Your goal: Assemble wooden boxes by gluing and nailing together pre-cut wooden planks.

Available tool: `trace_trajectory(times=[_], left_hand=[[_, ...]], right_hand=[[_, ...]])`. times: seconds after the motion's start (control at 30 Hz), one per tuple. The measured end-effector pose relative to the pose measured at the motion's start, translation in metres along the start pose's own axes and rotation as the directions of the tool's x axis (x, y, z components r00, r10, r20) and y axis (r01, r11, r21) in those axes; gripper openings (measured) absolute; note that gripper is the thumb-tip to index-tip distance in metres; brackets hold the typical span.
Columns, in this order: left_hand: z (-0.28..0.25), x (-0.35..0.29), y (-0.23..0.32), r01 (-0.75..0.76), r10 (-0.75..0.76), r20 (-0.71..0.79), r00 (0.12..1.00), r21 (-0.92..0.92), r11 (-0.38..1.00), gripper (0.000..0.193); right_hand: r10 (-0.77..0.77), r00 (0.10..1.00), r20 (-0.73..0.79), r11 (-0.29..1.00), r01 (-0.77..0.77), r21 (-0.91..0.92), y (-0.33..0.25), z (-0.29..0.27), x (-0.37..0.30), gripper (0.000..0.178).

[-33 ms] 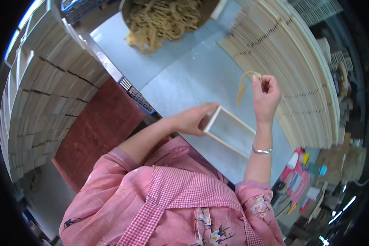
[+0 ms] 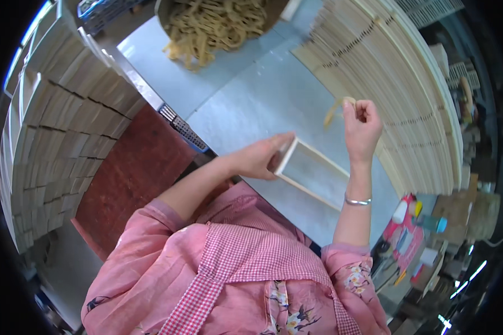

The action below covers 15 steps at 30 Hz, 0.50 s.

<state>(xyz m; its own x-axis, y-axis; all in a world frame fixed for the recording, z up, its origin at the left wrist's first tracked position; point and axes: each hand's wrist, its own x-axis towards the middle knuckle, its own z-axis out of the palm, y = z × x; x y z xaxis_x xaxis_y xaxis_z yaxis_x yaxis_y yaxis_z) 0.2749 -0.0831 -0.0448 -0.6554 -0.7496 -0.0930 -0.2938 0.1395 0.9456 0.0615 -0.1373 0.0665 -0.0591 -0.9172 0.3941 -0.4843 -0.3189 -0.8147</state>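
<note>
My left hand [image 2: 260, 158] is closed around the near-left end of a pale rectangular wooden frame [image 2: 286, 157], holding it tilted over the light blue-grey tabletop [image 2: 235, 106]. Through the frame's open middle the table surface shows. To the right, my right hand [image 2: 364, 131] is raised beside the frame, thumb and finger pinching a tan rubber band [image 2: 333, 113] that dangles to the left, slightly blurred. At the far side of the table a round container [image 2: 161, 17] lies heaped with similar tan bands [image 2: 221, 25], some spilling over its lip.
Along the table's right side stands a long row of pale, thin wooden pieces [image 2: 385, 72]. High stacks of pale wooden pieces [image 2: 67, 117] rise on the left, next to a dark red board [image 2: 134, 173]. A teal bottle [image 2: 430, 223] and small items sit at the right.
The rubber band's hanging end has swung up and looks shorter. My left hand and the frame have shifted slightly away from me; both hands keep their hold.
</note>
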Motion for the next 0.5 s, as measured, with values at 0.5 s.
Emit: trace_trajectory(times=[0.5], left_hand=[[0.002, 0.000, 0.006, 0.020, -0.020, -0.005, 1.000, 0.026, 0.999, 0.118]], right_hand=[[0.003, 0.849, 0.529, 0.977, 0.111, -0.184, 0.019, 0.017, -0.077, 0.010]])
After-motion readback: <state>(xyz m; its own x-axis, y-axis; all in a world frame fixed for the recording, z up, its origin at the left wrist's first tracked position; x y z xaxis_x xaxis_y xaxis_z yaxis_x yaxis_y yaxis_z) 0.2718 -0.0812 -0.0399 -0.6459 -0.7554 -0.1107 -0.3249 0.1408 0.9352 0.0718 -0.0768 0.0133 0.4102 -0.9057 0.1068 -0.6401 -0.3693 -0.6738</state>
